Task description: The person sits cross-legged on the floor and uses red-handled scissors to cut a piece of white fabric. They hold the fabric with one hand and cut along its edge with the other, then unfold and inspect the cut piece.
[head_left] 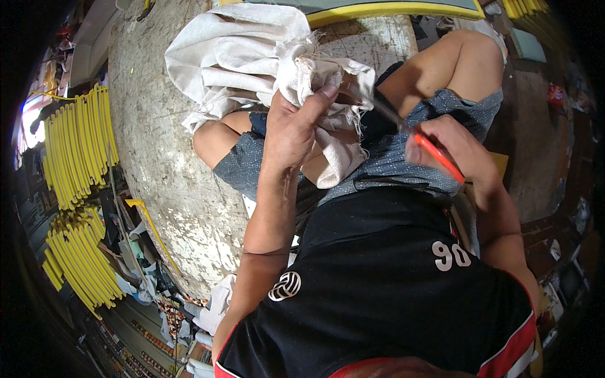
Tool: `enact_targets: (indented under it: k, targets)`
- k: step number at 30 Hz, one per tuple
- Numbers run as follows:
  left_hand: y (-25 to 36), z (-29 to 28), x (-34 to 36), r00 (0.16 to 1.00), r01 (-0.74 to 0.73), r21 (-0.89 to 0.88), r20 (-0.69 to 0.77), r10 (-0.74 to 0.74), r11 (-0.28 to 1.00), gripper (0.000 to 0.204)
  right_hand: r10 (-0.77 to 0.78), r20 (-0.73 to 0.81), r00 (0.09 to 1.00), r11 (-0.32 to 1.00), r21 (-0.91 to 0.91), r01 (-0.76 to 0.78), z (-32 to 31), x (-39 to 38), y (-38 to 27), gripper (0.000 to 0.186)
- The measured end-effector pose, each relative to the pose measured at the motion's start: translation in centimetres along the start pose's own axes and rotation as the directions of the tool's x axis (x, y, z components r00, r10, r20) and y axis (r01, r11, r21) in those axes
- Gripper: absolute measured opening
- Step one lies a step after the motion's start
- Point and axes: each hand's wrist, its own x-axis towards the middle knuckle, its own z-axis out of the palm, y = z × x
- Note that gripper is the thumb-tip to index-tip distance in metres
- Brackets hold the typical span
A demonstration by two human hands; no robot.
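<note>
Over the person's crossed legs, and partly above the tabletop [189, 220], lies a large piece of off-white cloth [233, 57]. It is loosely folded and full of soft creases, gathered into a thick bunch near its middle, with frayed edges and loose threads along its right side; one flap hangs down toward the lap.

The left hand [291, 129] is closed around the bunched part, thumb pressed on top. The right hand [446, 143] is curled around a tool [439, 157] just right of the cloth — its handle is red-orange, its thin metal end blurred, so its exact kind cannot be told.

The tabletop is broad and worn, its pale coating scuffed and flaking. A yellow-edged panel [403, 9] lies at the far end, and a yellow angled strip [153, 228] rests along the left edge. Beyond it, two rows of yellow bars [79, 148] stand close together among heaped scraps. Off to the right are a pale green block [528, 45] and a small red packet [556, 94].

The black shirt [378, 271] with red trim bears white numerals and a round white emblem [285, 286] — the packet's markings are too small to read.
</note>
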Motion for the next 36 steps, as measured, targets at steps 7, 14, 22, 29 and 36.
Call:
enact_targets:
  k: [7, 14, 22, 29, 36]
  targets:
    - [-0.2, 0.5, -0.3, 0.998, 0.025, 0.020, 0.051, -0.026, 0.999, 0.023, -0.133, -0.470, 0.872, 0.986, -0.147, 0.071, 0.5, 1.9, -5.2, 0.035]
    - [-0.4, 0.8, -0.8, 0.995, 0.042, -0.057, 0.090, -0.037, 0.998, 0.029, -0.331, -0.549, 0.767, 0.936, -0.295, 0.193, 1.3, 6.9, -3.0, 0.025]
    - [-1.3, -0.6, -0.2, 0.988, 0.136, -0.313, 0.116, -0.104, 0.940, 0.034, -0.250, -0.585, 0.772, 0.959, -0.040, 0.280, 1.7, 7.2, -2.8, 0.019]
    - [-1.1, -1.6, -0.9, 0.978, 0.186, -0.210, 0.132, -0.160, 0.960, 0.020, -0.307, -0.469, 0.828, 0.940, -0.015, 0.341, 2.3, 7.4, -2.5, 0.024]
    - [-2.1, -1.4, -1.6, 0.974, 0.226, -0.242, 0.075, -0.214, 0.944, 0.016, -0.179, -0.425, 0.887, 0.976, 0.035, 0.214, 2.9, 6.7, -3.4, 0.022]
